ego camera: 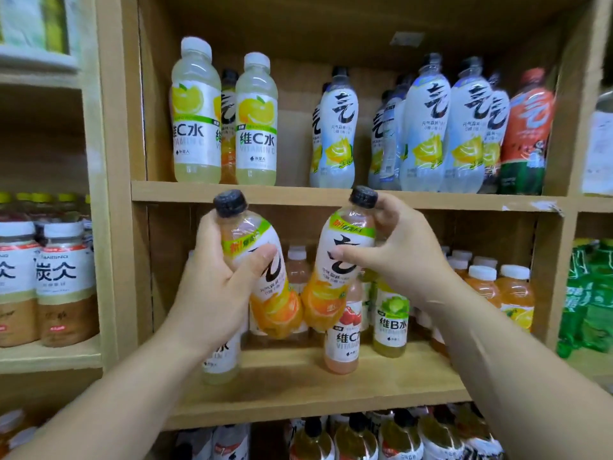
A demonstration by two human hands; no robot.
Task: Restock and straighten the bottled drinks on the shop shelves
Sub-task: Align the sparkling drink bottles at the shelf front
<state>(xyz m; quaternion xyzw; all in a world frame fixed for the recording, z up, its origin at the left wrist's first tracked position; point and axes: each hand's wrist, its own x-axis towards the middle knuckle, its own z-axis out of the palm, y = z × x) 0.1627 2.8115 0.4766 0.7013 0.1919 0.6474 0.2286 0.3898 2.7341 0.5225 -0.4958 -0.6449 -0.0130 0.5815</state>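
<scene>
- Left hand [212,287]: fingers and thumb are wrapped round the upper body of the left orange bottle [275,310], with the thumb across the label. The bottle is in the air and tilted, cap leaning left.
- Right hand [398,257]: the thumb presses the label front of the right orange bottle [335,277] and the fingers curl behind its shoulder. The cap leans right.
- The two bases come together in a V; I cannot tell whether they touch. Judgement: one bottle per hand halves the restocking trips.
- Both held labels show a large black brush glyph, a green band reading "新!" and orange fruit art; the caps are black.
- Middle shelf [331,386], behind the held pair: a red-label bottle [343,336] reading "维C", and a green one [391,320] reading "维B水".
- Upper shelf [298,194]: two pale yellow bottles [195,121] read "维C水 VITAMIN C". Between them stands a black-capped bottle [229,127] with the same glyph.
- Further right, the lemon bottles [335,134] read "元气森林".
- Judgement: the bare gap left of the lemon row looks the likely slot, which would keep that brand together.
</scene>
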